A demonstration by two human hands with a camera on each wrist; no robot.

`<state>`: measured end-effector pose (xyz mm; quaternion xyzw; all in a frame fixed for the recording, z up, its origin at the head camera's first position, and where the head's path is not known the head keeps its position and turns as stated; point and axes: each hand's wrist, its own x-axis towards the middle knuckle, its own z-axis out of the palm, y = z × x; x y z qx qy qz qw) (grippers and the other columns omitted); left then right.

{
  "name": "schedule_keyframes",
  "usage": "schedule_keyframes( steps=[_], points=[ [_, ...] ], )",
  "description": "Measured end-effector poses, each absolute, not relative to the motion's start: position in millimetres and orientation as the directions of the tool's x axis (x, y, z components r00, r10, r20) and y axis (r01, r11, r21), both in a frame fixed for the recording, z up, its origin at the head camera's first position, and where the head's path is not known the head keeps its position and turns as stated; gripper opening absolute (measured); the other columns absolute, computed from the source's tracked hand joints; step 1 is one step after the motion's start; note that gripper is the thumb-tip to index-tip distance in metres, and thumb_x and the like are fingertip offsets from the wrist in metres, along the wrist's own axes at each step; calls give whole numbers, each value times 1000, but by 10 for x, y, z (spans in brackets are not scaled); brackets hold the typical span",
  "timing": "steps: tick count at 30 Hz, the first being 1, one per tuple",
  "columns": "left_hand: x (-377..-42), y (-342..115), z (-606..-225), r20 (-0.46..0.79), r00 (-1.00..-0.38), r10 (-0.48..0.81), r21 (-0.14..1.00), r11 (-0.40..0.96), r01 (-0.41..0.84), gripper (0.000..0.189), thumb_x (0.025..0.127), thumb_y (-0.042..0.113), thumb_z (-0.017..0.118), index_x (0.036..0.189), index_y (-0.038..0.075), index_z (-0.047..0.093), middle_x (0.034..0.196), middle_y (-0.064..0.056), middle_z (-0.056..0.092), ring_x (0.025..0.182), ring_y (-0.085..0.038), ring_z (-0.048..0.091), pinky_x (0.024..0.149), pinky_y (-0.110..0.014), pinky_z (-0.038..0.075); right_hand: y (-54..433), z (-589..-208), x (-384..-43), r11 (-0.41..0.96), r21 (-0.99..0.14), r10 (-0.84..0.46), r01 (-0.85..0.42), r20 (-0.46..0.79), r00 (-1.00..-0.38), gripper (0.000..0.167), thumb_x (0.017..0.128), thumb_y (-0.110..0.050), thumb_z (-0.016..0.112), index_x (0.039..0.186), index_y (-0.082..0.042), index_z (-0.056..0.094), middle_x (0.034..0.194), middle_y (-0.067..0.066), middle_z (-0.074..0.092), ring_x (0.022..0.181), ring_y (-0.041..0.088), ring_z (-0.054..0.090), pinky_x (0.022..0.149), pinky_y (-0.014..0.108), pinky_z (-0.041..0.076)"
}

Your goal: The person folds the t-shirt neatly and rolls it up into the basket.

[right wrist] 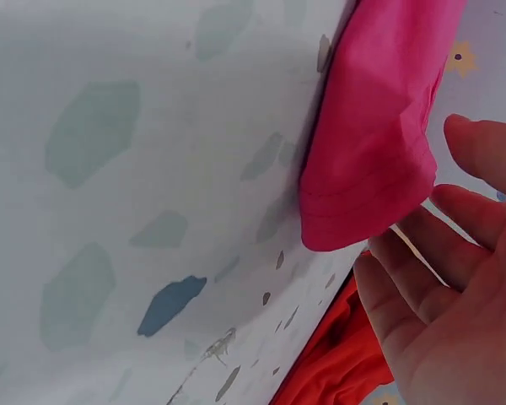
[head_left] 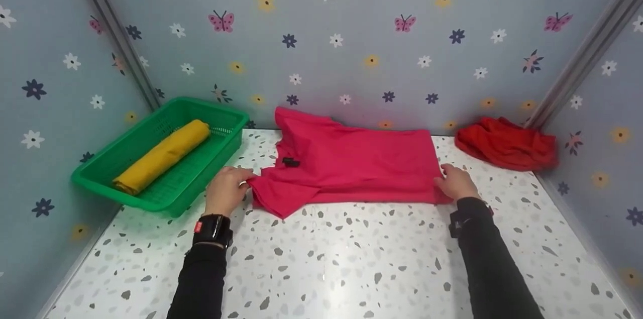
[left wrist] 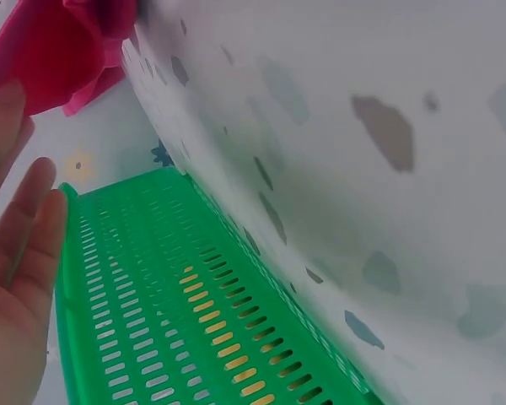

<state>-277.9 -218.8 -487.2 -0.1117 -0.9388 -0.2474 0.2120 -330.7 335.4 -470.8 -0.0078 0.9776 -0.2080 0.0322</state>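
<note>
A pink T-shirt (head_left: 361, 163) lies folded lengthwise on the speckled table, its sleeve end to the left and a small black mark or tag near the neck. My left hand (head_left: 228, 189) pinches the shirt's near left corner at the sleeve; in the left wrist view the thumb (left wrist: 2, 122) lies against the raised pink cloth (left wrist: 59, 55) while the other fingers stand apart from it. At the opposite end, my right hand (head_left: 456, 182) is by the hem (right wrist: 367, 207), with fingertips touching its edge and fingers loosely extended.
A green plastic basket (head_left: 188, 198) stands left of the left hand, with a rolled yellow cloth (head_left: 163, 155) inside. At the back right, a crumpled red cloth (head_left: 507, 143) lies against the wall. Flower-patterned panels (head_left: 341, 17) enclose the table's back and sides.
</note>
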Motion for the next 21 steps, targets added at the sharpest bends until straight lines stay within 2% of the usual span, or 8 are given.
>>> schedule_keyframes(
  steps=[3,8,12,16,21],
  points=[
    [-2792,-2165,-4877,490,-865,105,432,833,346,23,82,-2,76,102,9,79,107,-8,73,101,-30,60,87,-46,51,3335,-4713,-3317,900,-434,15,43,-66,-998,55,97,-18,53,140,13,40,130,34,53,120,47,51,100,56,40],
    [-2800,-2151,-4902,502,-864,43,521,782,342,18,83,0,77,100,7,79,98,-10,74,97,-30,60,85,-45,50,3287,-4729,-3322,897,-437,65,68,-21,-998,48,99,-17,53,136,12,48,123,31,58,112,43,56,95,54,45],
    [-2788,-2134,-4893,469,-883,-23,619,722,310,14,86,3,76,99,7,79,94,-10,74,92,-29,59,77,-42,49,3276,-4760,-3311,905,-421,67,63,-5,-998,42,98,-16,56,132,9,55,122,28,61,112,42,57,95,54,44],
    [-2755,-2107,-4871,418,-904,-90,710,653,263,10,88,5,74,97,7,78,93,-9,71,88,-27,58,70,-37,50,3287,-4797,-3299,907,-418,59,48,13,-998,37,97,-13,58,129,4,60,114,25,64,105,40,59,90,54,46],
    [-2736,-2070,-4835,383,-914,-134,776,583,240,7,90,6,71,96,7,75,92,-8,70,82,-24,58,60,-29,50,3313,-4809,-3272,897,-441,41,-28,147,-988,26,93,-10,58,114,3,66,107,25,64,102,42,58,88,54,45]
  ],
)
